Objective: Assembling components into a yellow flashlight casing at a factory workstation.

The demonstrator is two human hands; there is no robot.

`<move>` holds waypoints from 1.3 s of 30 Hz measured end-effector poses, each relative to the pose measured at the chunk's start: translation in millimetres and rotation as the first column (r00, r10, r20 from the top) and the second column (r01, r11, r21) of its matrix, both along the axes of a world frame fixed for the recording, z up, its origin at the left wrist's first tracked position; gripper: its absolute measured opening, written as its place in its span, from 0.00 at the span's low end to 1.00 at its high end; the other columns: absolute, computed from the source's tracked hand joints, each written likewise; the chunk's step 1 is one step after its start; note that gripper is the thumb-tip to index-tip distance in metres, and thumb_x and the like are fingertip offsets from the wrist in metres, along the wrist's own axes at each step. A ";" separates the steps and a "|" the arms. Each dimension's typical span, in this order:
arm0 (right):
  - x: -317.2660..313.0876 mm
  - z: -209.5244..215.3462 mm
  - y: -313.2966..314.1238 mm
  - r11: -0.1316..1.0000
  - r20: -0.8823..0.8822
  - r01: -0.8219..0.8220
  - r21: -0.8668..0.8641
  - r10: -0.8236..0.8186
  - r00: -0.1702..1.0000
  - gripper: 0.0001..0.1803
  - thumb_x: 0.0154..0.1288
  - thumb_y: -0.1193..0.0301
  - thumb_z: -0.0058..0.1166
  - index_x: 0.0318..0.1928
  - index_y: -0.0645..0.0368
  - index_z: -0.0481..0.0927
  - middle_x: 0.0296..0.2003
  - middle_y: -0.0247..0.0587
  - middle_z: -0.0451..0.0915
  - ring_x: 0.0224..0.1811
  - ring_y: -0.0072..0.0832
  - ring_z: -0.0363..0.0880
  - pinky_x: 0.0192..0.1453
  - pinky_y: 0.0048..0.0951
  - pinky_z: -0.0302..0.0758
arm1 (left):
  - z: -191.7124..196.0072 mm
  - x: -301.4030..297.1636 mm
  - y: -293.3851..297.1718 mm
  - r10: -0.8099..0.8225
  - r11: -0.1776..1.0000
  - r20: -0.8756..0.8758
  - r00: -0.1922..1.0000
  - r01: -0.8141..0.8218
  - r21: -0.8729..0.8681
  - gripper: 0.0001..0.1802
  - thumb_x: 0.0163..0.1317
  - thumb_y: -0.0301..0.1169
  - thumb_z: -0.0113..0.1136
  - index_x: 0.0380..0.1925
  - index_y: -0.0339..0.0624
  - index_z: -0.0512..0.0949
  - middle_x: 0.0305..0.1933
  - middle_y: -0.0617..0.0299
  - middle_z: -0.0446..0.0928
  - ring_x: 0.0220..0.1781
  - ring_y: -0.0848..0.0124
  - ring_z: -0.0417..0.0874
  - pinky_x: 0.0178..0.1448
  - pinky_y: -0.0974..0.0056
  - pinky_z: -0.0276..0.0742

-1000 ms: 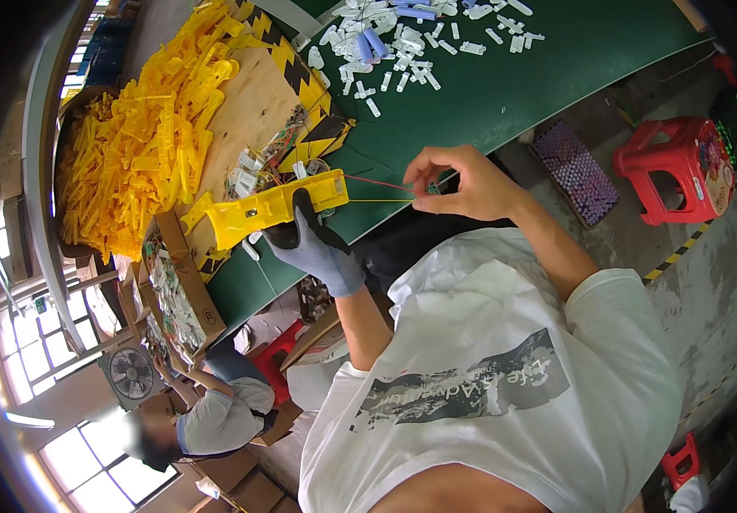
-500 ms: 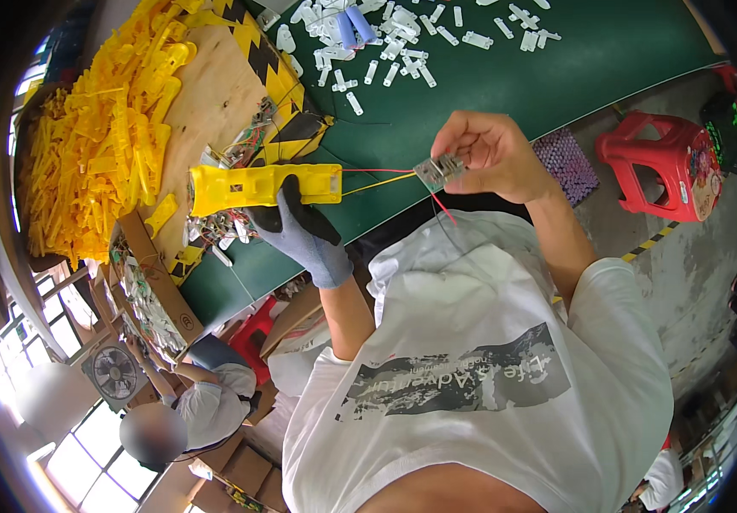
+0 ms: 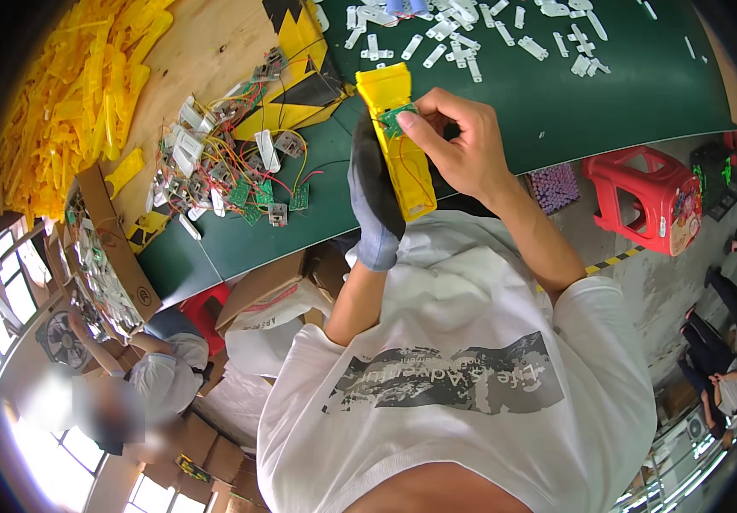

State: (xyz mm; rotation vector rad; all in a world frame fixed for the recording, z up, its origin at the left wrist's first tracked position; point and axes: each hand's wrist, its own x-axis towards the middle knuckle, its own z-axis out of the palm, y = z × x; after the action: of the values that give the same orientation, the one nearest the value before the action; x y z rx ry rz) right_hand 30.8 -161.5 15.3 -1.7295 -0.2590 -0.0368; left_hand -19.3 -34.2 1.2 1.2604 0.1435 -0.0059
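Observation:
My left hand [image 3: 372, 197], in a grey glove with black palm and fingers, grips a long yellow plastic housing [image 3: 413, 190] from its left side. The housing stands nearly lengthwise away from me, its open inner side showing. At its upper part my bare right hand [image 3: 471, 150] pinches a small green circuit board [image 3: 392, 121] between thumb and fingers. The board sits over the housing's cavity; whether it is seated there I cannot tell. A thin red wire [image 3: 420, 167] runs down inside the shell. Left of my hands lies a tangle of wired circuit boards [image 3: 240, 167].
Many yellow plastic shells [image 3: 69, 94] are heaped at the far left. Small white plastic pieces [image 3: 462, 38] lie scattered across the green table [image 3: 642, 94]. A cardboard box [image 3: 116, 244] of parts stands at the left edge, a red stool [image 3: 642, 201] at right. Another person [image 3: 167, 372] sits lower left.
The yellow housing has turned from crosswise to lengthwise and moved right, its open side now showing. The right hand has brought the board from beside the housing onto its upper part.

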 end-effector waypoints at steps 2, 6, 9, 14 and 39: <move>-2.5 -3.8 3.8 0.998 0.050 0.044 -0.035 -0.042 0.998 0.13 0.64 0.68 0.61 0.28 0.63 0.77 0.19 0.29 0.74 0.19 0.12 0.67 0.22 0.19 0.63 | -2.7 -0.8 -1.4 0.022 0.997 -0.044 0.999 -0.025 -0.074 0.26 0.75 0.35 0.37 0.68 0.35 0.59 0.62 0.55 0.69 0.62 0.67 0.73 0.66 0.62 0.68; -4.5 -4.3 8.8 0.987 0.165 0.142 -0.071 -0.129 0.978 0.12 0.62 0.69 0.63 0.27 0.63 0.76 0.19 0.29 0.72 0.19 0.13 0.66 0.22 0.20 0.62 | 0.0 0.2 -4.2 0.054 0.996 -0.065 0.996 -0.058 -0.060 0.24 0.75 0.33 0.39 0.67 0.35 0.59 0.59 0.54 0.71 0.58 0.69 0.74 0.62 0.63 0.70; -6.8 -7.2 9.6 0.985 0.041 0.166 -0.035 -0.165 0.986 0.12 0.62 0.69 0.64 0.28 0.63 0.76 0.19 0.30 0.73 0.19 0.13 0.66 0.22 0.20 0.62 | 2.5 -0.1 -7.3 0.080 0.994 -0.040 0.996 -0.083 -0.064 0.22 0.74 0.33 0.40 0.64 0.34 0.62 0.57 0.55 0.72 0.56 0.70 0.75 0.60 0.64 0.71; -7.1 0.8 10.8 0.992 -0.052 0.114 -0.049 -0.116 0.992 0.13 0.62 0.68 0.64 0.29 0.63 0.76 0.20 0.32 0.76 0.20 0.13 0.70 0.24 0.19 0.65 | 1.0 1.8 -8.4 0.110 0.977 -0.059 0.992 -0.119 -0.176 0.12 0.73 0.29 0.44 0.52 0.35 0.68 0.46 0.60 0.73 0.46 0.75 0.74 0.52 0.68 0.73; -16.9 0.5 0.6 0.955 -0.009 -0.038 -0.295 0.038 0.999 0.10 0.70 0.70 0.48 0.33 0.62 0.69 0.25 0.49 0.71 0.25 0.47 0.71 0.30 0.39 0.68 | -1.7 -4.2 -4.3 0.210 0.972 -0.046 0.977 -0.203 0.122 0.11 0.70 0.24 0.47 0.49 0.32 0.71 0.42 0.62 0.74 0.43 0.78 0.71 0.50 0.72 0.69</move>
State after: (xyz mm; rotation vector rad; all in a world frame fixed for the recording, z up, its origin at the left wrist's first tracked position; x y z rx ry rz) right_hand 14.0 -160.9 15.8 -2.0218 -0.3077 0.0346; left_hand -23.6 -38.5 -0.4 1.3571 0.3296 0.1469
